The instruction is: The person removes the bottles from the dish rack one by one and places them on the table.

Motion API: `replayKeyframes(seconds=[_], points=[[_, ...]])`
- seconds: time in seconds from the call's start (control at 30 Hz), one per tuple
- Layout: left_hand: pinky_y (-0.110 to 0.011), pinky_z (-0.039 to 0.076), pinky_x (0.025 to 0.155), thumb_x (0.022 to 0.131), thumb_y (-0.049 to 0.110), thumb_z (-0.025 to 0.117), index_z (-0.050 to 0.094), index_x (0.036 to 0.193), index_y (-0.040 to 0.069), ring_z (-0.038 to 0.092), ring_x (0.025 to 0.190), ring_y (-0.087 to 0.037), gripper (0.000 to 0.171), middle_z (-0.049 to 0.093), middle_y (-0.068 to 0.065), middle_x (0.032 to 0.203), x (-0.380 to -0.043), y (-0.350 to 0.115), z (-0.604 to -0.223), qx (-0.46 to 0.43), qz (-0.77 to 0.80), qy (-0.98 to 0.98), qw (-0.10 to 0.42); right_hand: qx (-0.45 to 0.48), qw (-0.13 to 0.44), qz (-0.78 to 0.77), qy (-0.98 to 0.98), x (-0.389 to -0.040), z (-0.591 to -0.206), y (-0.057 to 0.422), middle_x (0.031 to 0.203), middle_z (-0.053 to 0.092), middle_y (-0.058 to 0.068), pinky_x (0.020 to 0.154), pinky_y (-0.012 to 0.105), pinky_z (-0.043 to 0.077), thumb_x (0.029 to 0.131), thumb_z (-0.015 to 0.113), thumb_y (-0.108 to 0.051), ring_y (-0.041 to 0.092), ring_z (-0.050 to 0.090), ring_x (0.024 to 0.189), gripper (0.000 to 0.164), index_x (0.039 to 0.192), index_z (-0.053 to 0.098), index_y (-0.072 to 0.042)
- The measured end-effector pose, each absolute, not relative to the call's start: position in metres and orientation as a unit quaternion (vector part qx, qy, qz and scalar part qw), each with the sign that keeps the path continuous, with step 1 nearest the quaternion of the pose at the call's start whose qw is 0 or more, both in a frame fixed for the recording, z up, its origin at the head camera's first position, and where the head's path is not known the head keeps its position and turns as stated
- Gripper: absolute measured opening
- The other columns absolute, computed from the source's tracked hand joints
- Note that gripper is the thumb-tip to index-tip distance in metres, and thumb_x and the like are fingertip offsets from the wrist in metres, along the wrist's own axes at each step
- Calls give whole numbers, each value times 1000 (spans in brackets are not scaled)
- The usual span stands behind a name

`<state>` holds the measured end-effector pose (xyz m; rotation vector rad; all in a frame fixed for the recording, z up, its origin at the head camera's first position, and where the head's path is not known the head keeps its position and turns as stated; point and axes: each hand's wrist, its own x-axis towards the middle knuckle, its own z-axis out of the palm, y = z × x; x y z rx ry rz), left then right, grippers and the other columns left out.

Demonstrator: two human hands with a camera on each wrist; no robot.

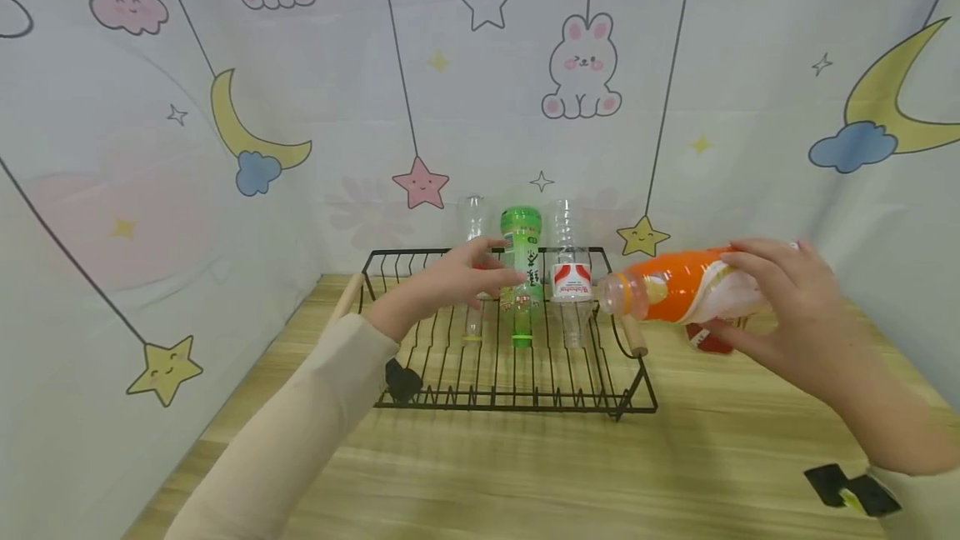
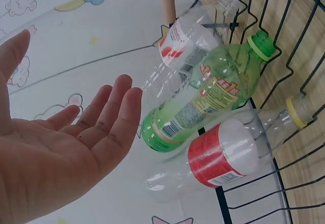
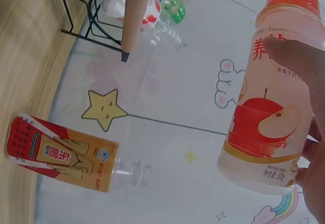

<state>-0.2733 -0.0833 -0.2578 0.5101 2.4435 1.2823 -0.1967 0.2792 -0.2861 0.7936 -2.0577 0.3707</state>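
My right hand (image 1: 798, 327) grips a plastic drink bottle (image 1: 675, 286) with an orange-and-white label, tilted sideways with its neck toward the rack. An apple picture on that bottle (image 3: 264, 127) shows in the right wrist view. My left hand (image 1: 450, 277) is over the rack near a green bottle (image 1: 522, 248), its fingers extended; the left wrist view shows it apart from the bottles. The green bottle leans neck-down in the black wire rack (image 1: 513, 408), between a clear bottle with a red label (image 2: 213, 155) and another clear bottle (image 1: 572, 282) with a red-and-white label.
The rack has wooden handles (image 1: 633, 336) and stands on a wood-grain table (image 1: 450, 473). Right of it stands a bottle with a red-and-orange label (image 3: 66, 155), partly behind my right hand in the head view. A printed cloth wall (image 1: 495, 107) rises behind.
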Motion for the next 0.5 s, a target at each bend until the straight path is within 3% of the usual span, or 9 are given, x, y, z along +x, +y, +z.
replayKeyframes(seconds=[0.17,0.2,0.27,0.33,0.4,0.5], points=[[-42,55,86,91,41,65,23,152,19,58,117,-30,77,47,-12,142,-291,-92,-261,143,472,858,141,262,421,166,-853,-199,-285,299,117,57,30,109,66,22,81,41,-79,47,49,107,93,117,57,6],[-44,54,88,91,40,65,23,152,19,57,118,-31,77,47,-13,142,-294,-94,-261,138,477,858,135,251,419,171,-856,-199,-286,302,117,58,31,111,60,24,80,42,-79,48,48,107,95,117,57,7],[-48,52,91,91,39,65,22,153,17,55,119,-33,78,47,-14,141,-298,-96,-262,128,486,856,123,229,418,185,-860,-199,-288,309,119,57,32,112,38,29,77,43,-81,48,48,105,100,120,55,8],[-51,49,95,91,38,65,22,153,17,54,120,-35,78,47,-15,141,-303,-98,-263,116,496,853,114,207,417,198,-862,-199,-290,314,120,55,32,100,16,28,75,42,-83,46,48,101,103,124,53,7],[-52,48,96,92,37,65,21,153,16,54,120,-35,78,45,-16,142,-308,-100,-263,105,503,851,106,192,420,215,-861,-198,-293,319,120,53,32,84,6,22,73,43,-83,44,46,97,104,128,50,6],[-50,49,96,92,38,65,19,153,15,52,121,-34,80,43,-16,144,-315,-105,-264,90,506,852,94,165,422,237,-860,-197,-297,324,119,50,32,81,2,19,73,47,-81,43,45,96,103,132,46,2]])
